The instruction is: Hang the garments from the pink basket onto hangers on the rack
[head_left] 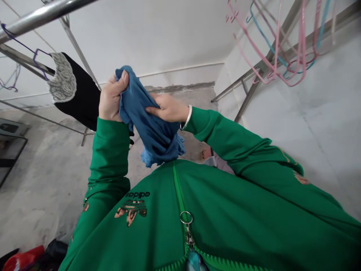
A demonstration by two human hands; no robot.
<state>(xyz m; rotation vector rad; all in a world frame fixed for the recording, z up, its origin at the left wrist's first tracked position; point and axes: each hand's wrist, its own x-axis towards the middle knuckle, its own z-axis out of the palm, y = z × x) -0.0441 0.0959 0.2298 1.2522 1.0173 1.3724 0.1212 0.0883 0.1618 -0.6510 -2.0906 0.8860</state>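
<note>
While we hold the blue cloth (pixel 146 120) up above our green track jacket (pixel 175 199), our left hand (pixel 111 101) and right hand (pixel 167 109) both close their fingers on it; an even, firm grip limits slipping.

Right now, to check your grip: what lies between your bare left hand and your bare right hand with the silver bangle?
A crumpled blue cloth lies between them, bunched in your left hand and pressed by your right hand, as the head view shows.
</note>
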